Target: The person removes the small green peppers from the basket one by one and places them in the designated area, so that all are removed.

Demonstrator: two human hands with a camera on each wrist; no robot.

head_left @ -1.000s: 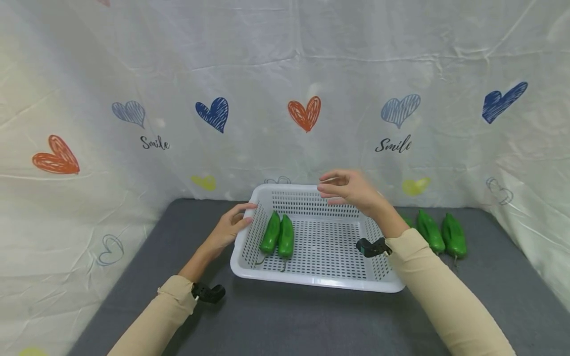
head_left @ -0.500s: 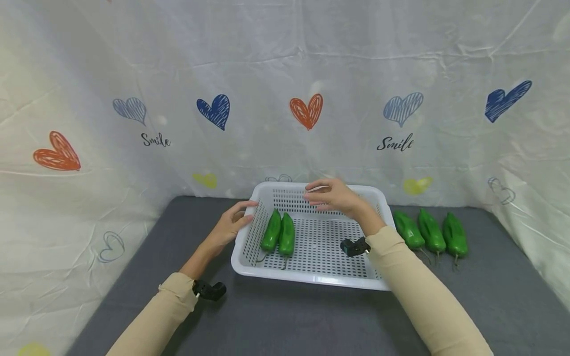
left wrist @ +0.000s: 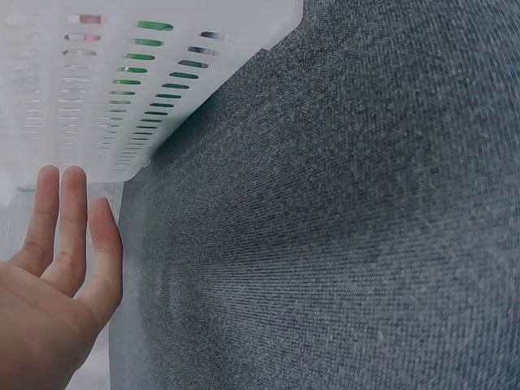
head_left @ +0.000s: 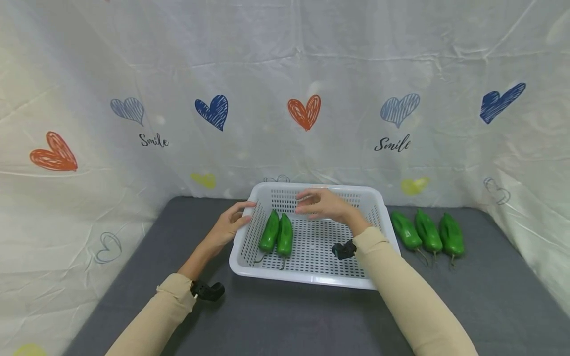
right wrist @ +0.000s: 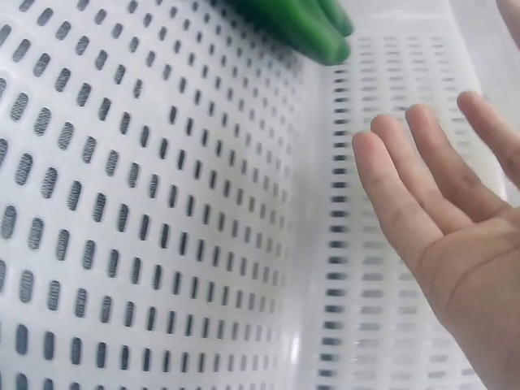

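Note:
A white perforated plastic basket [head_left: 311,283] stands on the grey cloth, two green peppers [head_left: 285,236] lying side by side in its left part. At its left rim is my left hand [head_left: 224,228], its fingertips right at the edge; in the left wrist view that hand [left wrist: 61,276] has its fingers extended beside the slotted wall. My right hand [head_left: 327,205] hangs over the basket's back half, holding nothing. Its fingers [right wrist: 398,191] are relaxed and slightly bent in the right wrist view, near the ends of the peppers [right wrist: 301,24].
Right of the basket, three more green peppers [head_left: 428,232] lie in a row on the grey cloth [head_left: 285,321]. A white curtain [head_left: 267,59] printed with hearts hangs behind and along both sides.
My right hand has moved left and lower over the basket, uncovering the leftmost pepper of the outside row. The left hand and the peppers have stayed in place.

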